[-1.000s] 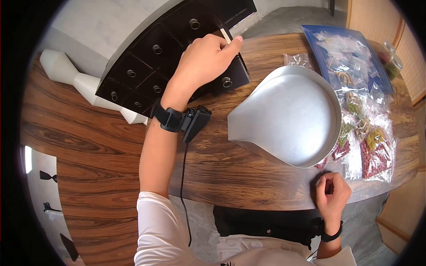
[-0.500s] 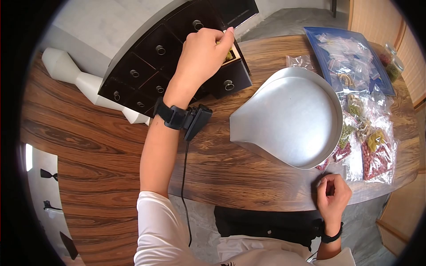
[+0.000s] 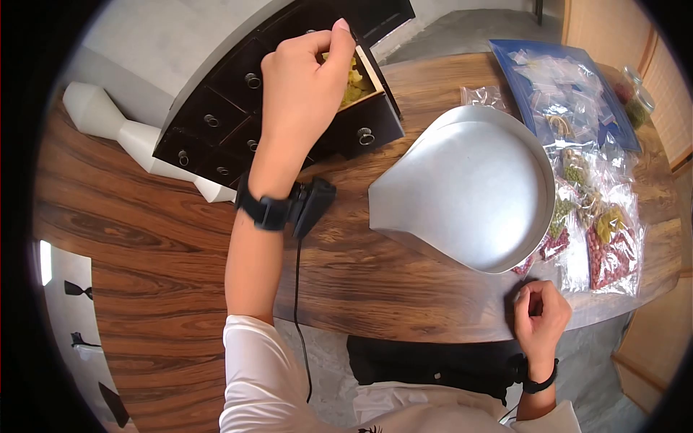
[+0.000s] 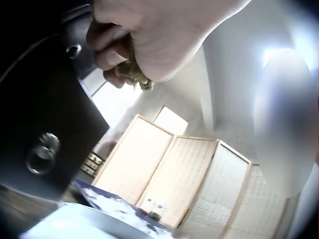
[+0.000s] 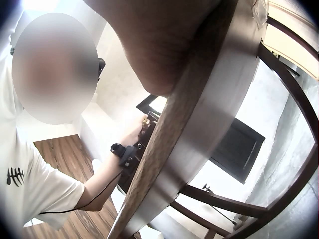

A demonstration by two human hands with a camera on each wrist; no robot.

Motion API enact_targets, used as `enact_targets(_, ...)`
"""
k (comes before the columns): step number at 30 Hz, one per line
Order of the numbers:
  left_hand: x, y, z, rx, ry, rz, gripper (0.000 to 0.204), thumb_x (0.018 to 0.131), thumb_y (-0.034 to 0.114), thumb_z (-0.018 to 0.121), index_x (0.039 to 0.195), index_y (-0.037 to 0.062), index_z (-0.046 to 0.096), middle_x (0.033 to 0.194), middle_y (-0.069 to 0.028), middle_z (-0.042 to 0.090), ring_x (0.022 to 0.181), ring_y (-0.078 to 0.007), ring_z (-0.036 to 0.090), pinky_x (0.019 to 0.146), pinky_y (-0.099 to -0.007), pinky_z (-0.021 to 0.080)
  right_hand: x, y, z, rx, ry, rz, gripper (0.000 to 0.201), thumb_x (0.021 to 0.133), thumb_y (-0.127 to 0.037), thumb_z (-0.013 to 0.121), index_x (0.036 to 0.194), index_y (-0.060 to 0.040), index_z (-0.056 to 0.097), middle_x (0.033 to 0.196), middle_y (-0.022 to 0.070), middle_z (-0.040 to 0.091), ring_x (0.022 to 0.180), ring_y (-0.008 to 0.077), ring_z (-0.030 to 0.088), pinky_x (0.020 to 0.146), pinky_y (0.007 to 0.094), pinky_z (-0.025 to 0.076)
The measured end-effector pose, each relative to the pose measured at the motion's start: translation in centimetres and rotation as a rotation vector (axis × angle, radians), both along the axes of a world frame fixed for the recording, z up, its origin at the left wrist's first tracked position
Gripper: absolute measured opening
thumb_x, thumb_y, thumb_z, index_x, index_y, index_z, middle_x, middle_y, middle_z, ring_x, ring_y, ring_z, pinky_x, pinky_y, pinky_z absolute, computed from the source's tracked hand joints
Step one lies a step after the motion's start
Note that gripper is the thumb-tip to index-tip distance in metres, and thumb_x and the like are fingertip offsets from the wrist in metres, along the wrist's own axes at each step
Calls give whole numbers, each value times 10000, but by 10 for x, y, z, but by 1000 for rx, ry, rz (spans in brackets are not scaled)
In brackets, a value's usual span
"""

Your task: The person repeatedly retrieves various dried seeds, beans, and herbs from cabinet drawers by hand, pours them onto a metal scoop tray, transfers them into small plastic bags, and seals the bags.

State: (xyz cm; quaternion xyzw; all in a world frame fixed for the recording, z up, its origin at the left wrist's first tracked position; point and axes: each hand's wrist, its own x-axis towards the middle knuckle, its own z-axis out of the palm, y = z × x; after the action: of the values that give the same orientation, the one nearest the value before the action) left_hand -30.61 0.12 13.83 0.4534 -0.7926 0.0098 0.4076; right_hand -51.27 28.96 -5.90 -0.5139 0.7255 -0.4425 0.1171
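My left hand (image 3: 307, 86) is raised over the dark cabinet (image 3: 234, 97), beside a pulled-out drawer (image 3: 364, 126). Yellow-green dried flowers (image 3: 355, 88) lie in that drawer, partly hidden by the hand. In the left wrist view, the curled fingers (image 4: 112, 57) grip a clump of dried flowers (image 4: 142, 82), whose ends poke out below the palm. My right hand (image 3: 541, 317) rests loosely curled at the table's front edge, with nothing seen in it. Between the hands lies a silver metal pan (image 3: 476, 187) with a tapered spout pointing left, its inside bare.
Clear bags of red beans (image 3: 610, 263) and green dried herbs lie right of the pan. Behind them is a blue tray (image 3: 505, 65) of small plastic bags, with glass jars (image 3: 637, 108) beyond. A black cable (image 3: 297, 289) hangs from the left wrist across the table.
The left hand has drawn back to the left and up off the drawer, uncovering the dried flowers inside. The right hand, the pan and the bags stay put.
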Motion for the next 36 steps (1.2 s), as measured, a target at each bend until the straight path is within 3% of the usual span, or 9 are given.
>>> enact_targets(4,-17,46,-19,84,-105,-277,418,998,297,603,749,-23,701,620,-147,643,505,-273,613,535,-342,481,1,0,1,0,2,5,107,842,-54,693,793,-41,598,608,79,559,487,216,538,484,323,395)
enact_targets(6,-22,55,-49,175,-303,-464,386,991,263,637,744,-30,680,578,-102,615,489,-143,486,513,-308,429,0,0,1,20,14,5,100,842,-58,696,798,-39,608,611,78,568,493,207,552,491,312,411)
enact_targets(9,-30,62,-95,680,-260,-480,431,999,287,623,714,-30,688,556,-128,619,458,-201,542,498,-327,440,0,1,0,27,-11,-10,90,842,-61,699,808,-37,620,621,79,585,503,197,572,503,300,433)
enact_targets(13,-28,51,-127,746,-273,-483,493,1007,330,615,684,-37,678,513,-133,588,451,-204,569,492,-342,441,-1,1,1,17,-15,-1,81,841,-59,701,812,-35,628,627,80,598,509,189,584,508,291,448)
enact_targets(15,-26,50,-134,793,-273,-476,525,1003,327,611,625,-37,641,518,-194,564,431,-314,545,482,-420,436,-1,0,2,23,-9,3,81,842,-58,700,809,-36,629,620,77,595,506,189,581,506,294,447)
enact_targets(18,-23,49,-136,795,-359,-434,552,1016,381,606,658,-36,645,488,-89,541,430,-175,531,475,-342,424,-1,0,3,44,-10,2,80,843,-60,700,811,-36,631,614,76,592,506,189,580,506,294,446)
enact_targets(22,-21,56,-135,853,-280,-389,549,1021,406,603,685,-27,641,491,-50,519,426,-144,506,468,-319,418,0,0,3,38,-9,-6,82,843,-65,703,812,-37,632,610,75,590,505,188,579,505,291,444)
enact_targets(31,9,76,-106,932,-149,-384,430,1051,388,533,1103,-11,682,849,-105,676,719,-152,645,646,-283,497,0,-1,3,40,-6,-8,91,853,-75,704,809,-39,633,606,72,588,502,182,575,504,285,442)
enact_targets(36,31,82,-101,562,-98,-399,301,1025,251,578,1204,27,673,1158,-134,684,998,-224,663,847,-303,512,2,0,2,61,2,-19,91,850,-71,701,802,-35,632,604,72,591,504,184,578,507,287,445)
